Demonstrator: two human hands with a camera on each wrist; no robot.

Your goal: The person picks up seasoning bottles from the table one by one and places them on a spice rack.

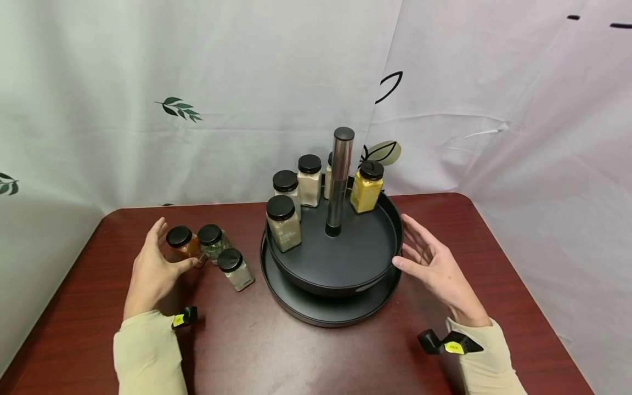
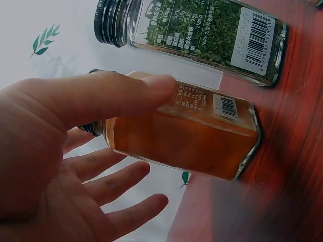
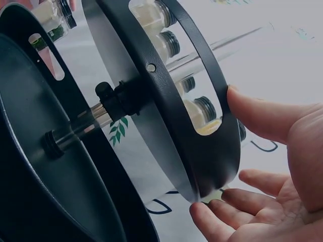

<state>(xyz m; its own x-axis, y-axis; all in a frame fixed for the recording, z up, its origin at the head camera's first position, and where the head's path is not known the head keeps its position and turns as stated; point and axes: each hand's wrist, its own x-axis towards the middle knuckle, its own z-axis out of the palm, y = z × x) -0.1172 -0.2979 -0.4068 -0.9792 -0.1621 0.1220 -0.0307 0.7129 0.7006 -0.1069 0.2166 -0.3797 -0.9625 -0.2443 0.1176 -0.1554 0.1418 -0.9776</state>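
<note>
My left hand (image 1: 153, 269) is around a spice jar with orange-brown contents (image 1: 189, 248) and a black lid, which stands on the table. In the left wrist view the thumb (image 2: 146, 93) passes in front of this jar and the other fingers spread behind it, not curled round it. A green herb jar (image 1: 215, 249) and a jar of pale powder (image 1: 241, 276) stand just to its right. My right hand (image 1: 439, 271) is at the right side of the upper tray (image 1: 336, 269) of a black two-tier rack, thumb touching the rim, fingers loosely extended.
The lower tray (image 1: 326, 319) sits under the upper one, and a metal post (image 1: 339, 175) rises through the middle. On the upper tray stand a yellow jar (image 1: 366, 195), a grey-green jar (image 1: 285, 233) and several pale jars (image 1: 309, 187). White cloth (image 1: 247, 82) hangs behind the reddish-brown table (image 1: 237, 351).
</note>
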